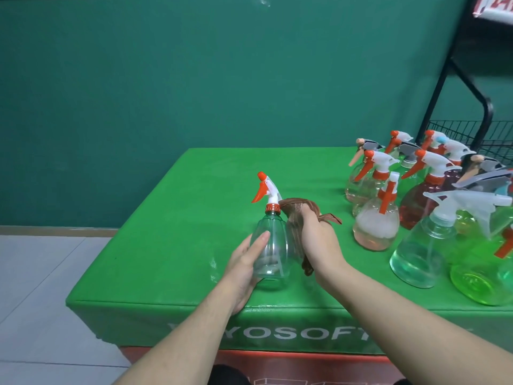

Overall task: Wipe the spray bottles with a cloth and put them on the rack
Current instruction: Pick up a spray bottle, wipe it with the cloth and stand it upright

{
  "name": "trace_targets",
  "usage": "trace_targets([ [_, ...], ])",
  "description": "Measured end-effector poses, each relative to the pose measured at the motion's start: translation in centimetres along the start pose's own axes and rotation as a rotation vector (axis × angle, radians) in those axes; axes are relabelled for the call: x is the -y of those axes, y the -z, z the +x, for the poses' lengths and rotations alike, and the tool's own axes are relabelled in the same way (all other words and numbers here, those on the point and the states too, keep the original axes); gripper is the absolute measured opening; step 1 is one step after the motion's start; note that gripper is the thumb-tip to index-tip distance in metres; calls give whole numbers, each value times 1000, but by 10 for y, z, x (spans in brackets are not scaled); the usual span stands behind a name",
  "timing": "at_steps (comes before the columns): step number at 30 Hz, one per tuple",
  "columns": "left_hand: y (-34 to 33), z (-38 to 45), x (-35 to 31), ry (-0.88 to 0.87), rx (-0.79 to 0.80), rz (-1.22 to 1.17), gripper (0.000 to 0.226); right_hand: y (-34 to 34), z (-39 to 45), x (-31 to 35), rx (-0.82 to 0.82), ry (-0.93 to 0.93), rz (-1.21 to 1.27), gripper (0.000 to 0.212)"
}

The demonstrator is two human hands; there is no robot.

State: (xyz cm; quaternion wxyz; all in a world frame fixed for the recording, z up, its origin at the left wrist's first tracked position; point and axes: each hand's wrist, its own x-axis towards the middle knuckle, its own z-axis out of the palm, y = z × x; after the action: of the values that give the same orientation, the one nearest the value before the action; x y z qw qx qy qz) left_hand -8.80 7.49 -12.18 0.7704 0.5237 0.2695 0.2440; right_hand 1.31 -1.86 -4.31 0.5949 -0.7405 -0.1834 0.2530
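A clear spray bottle (270, 245) with an orange and white trigger head stands upright near the middle of the green table (172, 245). My left hand (245, 266) holds its lower left side, thumb lying along the body. My right hand (319, 237) grips a brown cloth (295, 218) and presses it against the bottle's right side and shoulder. Several other spray bottles (416, 204), clear, pink, red and green, stand crowded on the table's right side. A black wire rack (469, 132) stands behind them at the far right.
A teal wall runs behind the table. Pale floor tiles (36, 287) lie to the left. The table's front edge carries white lettering (277, 334). A red and white sign (494, 8) hangs on the rack's top.
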Motion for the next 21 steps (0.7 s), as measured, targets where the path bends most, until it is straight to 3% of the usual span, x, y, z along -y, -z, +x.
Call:
trace_targets([
  [6, 3, 1, 0, 2, -15, -15, 72, -7, -7, 6, 0, 179, -46, 44],
  [9, 6, 2, 1, 6, -22, -96, 75, -19, -6, -4, 95, 390, -190, 38],
  [14, 6, 3, -1, -22, -20, -138, 85, -33, -2, -30, 226, 632, -381, 47],
  [17, 6, 4, 0, -51, -7, -72, 74, -31, 9, -36, 210, 742, -522, 49],
  [21, 2, 5, 2, -80, 20, -14, 54, -29, 20, -32, 212, 742, -598, 48],
])
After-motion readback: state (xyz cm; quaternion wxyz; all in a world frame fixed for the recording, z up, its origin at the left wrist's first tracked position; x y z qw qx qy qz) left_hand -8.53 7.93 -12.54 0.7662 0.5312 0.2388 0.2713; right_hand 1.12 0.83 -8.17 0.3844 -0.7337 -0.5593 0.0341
